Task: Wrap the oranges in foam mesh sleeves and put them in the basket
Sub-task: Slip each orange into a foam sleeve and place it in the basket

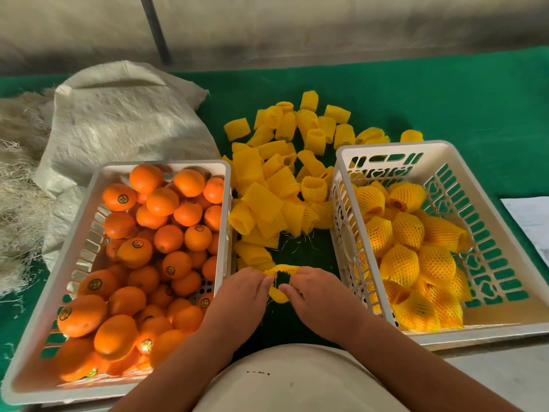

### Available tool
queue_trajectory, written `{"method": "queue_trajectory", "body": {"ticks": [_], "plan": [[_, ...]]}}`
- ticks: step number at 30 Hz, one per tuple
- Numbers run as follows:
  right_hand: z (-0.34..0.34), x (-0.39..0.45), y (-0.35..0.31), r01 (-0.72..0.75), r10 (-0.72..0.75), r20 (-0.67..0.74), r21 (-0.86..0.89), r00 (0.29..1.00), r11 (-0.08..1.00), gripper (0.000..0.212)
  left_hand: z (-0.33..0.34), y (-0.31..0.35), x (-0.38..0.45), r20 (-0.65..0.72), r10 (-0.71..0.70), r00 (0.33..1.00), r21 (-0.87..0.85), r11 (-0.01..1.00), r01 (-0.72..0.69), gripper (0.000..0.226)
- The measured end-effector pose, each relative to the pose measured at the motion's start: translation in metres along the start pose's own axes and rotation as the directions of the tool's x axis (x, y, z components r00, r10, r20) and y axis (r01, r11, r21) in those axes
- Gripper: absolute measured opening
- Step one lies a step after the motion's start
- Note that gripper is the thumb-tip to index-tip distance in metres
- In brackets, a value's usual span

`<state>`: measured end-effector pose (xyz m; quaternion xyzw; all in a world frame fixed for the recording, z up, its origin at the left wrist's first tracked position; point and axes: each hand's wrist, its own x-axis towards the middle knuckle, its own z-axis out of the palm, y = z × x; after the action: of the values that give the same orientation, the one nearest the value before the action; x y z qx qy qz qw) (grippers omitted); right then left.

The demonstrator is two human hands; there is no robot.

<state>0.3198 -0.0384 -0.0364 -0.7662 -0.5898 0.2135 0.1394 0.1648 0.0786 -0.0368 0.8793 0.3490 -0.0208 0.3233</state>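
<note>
Left hand [242, 295]: fingers pinched on the left side of one yellow sleeve [277, 294], low centre, over the green cloth [445, 99].
Right hand [315, 292]: fingers pinched on the right side of the same sleeve. Between them the two hands pull its mouth apart; dark cloth shows through the opening. No orange is inside it.

Oranges [154, 257]: bare, many with round stickers, heaped in the left basket [225, 173], just beside the left hand.
Sleeve pile [285, 173]: loose empty sleeves, lying on the cloth between the two baskets and beyond the hands.
Right basket [395, 145]: white, slotted walls, partly filled with wrapped oranges [407, 257]; the far end near the back wall is bare.
Sack [118, 120]: pale woven cloth, behind the left basket, with loose fibre [17, 203] at far left.
Paper [531, 221]: at the right edge, beside the right basket.

Step in hand (judged): opening a sleeve, ahead of loading it. The task looks well short of done, as the left basket is near full.

Next move (judged): one hand must keep the mouth wide while the other lets go, reaches left for an orange and pushes it through. The mesh looks soft and springy, so the opening will likely close if held on one side only; the wrapped fruit then goes right, into the basket.
</note>
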Motion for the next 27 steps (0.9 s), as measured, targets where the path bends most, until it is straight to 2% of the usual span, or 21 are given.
{"method": "queue_trajectory", "body": {"ticks": [3, 4, 6, 8, 14, 17, 20, 23, 27], "plan": [[-0.001, 0.000, -0.001, 0.032, -0.034, -0.088, -0.025, 0.996, 0.999, 0.035, 0.000, -0.003, -0.001, -0.094, -0.076, 0.993, -0.122, 0.990, 0.064, 0.015], [-0.001, 0.000, -0.001, 0.034, -0.037, -0.114, -0.028, 0.993, 0.999, 0.032, 0.001, -0.004, -0.001, -0.105, -0.097, 0.990, -0.152, 0.985, 0.081, 0.018], [-0.002, 0.000, -0.003, -0.017, 0.020, -0.066, 0.038, 0.998, 0.999, 0.033, 0.002, -0.007, -0.003, -0.104, -0.122, 0.987, -0.224, 0.970, 0.096, 0.029], [0.003, 0.000, -0.003, -0.008, 0.009, -0.036, 0.035, 0.999, 0.999, 0.033, 0.003, -0.007, -0.003, -0.071, -0.135, 0.988, -0.250, 0.962, 0.114, 0.033], [0.009, -0.001, 0.003, -0.042, 0.044, -0.009, 0.137, 0.999, 0.990, 0.019, 0.004, 0.003, -0.002, -0.053, -0.164, 0.985, -0.375, 0.918, 0.133, 0.019], [0.010, -0.001, 0.002, -0.018, 0.021, -0.015, 0.179, 1.000, 0.984, 0.016, 0.000, 0.006, -0.001, -0.081, -0.131, 0.988, -0.288, 0.952, 0.103, 0.028], [0.010, -0.001, 0.002, -0.032, 0.039, -0.026, 0.215, 0.999, 0.976, 0.018, -0.004, 0.006, -0.002, -0.129, -0.006, 0.992, -0.100, 0.995, -0.007, 0.029], [0.006, 0.000, 0.002, -0.041, 0.053, -0.048, 0.228, 0.997, 0.973, 0.027, -0.008, 0.004, -0.001, -0.028, 0.159, 0.987, 0.073, 0.985, -0.157, 0.023], [0.003, 0.002, -0.003, -0.016, 0.022, -0.019, 0.281, 1.000, 0.960, 0.040, -0.003, 0.004, -0.002, 0.014, 0.208, 0.978, 0.058, 0.976, -0.209, 0.028]]}}
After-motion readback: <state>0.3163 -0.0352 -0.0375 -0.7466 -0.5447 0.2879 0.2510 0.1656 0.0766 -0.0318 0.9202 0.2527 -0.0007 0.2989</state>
